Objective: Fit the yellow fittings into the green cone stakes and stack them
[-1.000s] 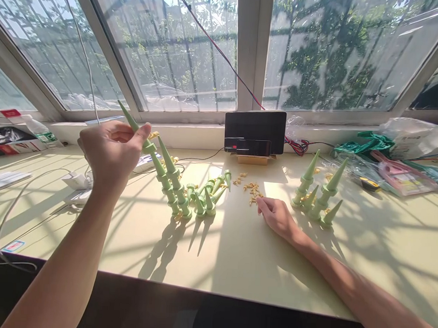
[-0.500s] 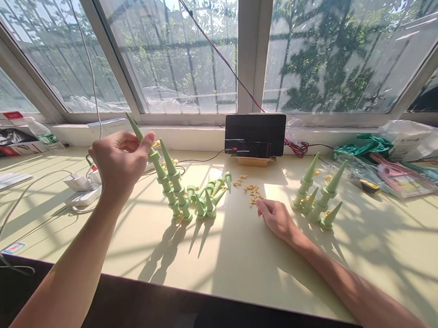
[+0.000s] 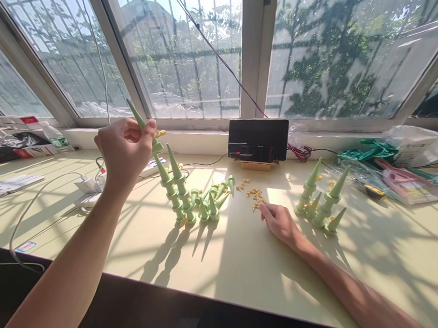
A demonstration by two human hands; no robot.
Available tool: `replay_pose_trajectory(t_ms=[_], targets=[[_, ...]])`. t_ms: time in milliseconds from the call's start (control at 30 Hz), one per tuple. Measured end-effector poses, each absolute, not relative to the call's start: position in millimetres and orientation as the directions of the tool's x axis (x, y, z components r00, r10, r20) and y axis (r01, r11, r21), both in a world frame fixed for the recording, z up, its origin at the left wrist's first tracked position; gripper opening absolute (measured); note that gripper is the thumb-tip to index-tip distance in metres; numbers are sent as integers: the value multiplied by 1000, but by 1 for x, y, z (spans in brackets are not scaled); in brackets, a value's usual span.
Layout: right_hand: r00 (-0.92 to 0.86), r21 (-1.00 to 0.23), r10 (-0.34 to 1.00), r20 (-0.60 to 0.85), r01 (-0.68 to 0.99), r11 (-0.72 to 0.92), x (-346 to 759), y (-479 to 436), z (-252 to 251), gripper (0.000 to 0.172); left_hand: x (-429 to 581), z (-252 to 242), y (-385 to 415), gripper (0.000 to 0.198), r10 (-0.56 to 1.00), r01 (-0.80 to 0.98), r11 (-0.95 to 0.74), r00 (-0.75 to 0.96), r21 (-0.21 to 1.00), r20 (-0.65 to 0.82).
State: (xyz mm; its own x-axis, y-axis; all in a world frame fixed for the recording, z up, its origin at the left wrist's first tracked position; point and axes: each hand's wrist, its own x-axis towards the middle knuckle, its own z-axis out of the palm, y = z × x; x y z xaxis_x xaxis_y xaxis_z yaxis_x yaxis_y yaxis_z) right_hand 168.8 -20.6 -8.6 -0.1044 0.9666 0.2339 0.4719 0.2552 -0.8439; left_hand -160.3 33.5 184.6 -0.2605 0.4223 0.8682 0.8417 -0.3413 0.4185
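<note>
My left hand (image 3: 123, 147) is raised at the left, fingers pinched on a green plastic spike (image 3: 136, 113) with a wider collar and a small yellow peg at its base. Just below it stand two tall stacks of green spikes (image 3: 181, 191), side by side and upright. Shorter green spikes (image 3: 212, 207) stand or lie against one another to their right. My right hand (image 3: 280, 222) rests on the table with its fingers closed, touching the near end of a scatter of small yellow pegs (image 3: 254, 192); anything in those fingertips is hidden.
More stacked green spikes (image 3: 326, 202) stand to the right of my right hand. A dark tablet (image 3: 258, 136) leans at the back by the window. Chargers and a power strip (image 3: 89, 187) lie at the left; plastic bags (image 3: 408, 148) and a pink tray (image 3: 394, 179) at the right.
My left hand has lifted the green spike up off the stack, so a gap shows beneath it. My right hand stays by the yellow pegs. The view has shifted slightly.
</note>
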Motion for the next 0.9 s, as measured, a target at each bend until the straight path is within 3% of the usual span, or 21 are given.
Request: replay_pose_trajectory(t_ms=[167,433,700,833,900], targets=[[-106,-834,962,252,481,271,168,-21,-8,51,-162,195,31,26,353,866,-317,-271,387,895],[-106,-839,963,247,473,267,168,-22,-7,53,-144,204,8,20,268,815,-448,-269,367,925],[-108,-833,962,251,483,271,168,-22,-8,53,-115,190,-22,21,413,784,-488,-180,384,893],[-114,-835,965,238,484,263,169,-20,-12,52,-93,161,-37,36,523,807,-509,14,299,852],[-118,-834,964,238,484,265,169,-20,-12,52,-81,136,-41,41,611,767,-559,125,314,781]])
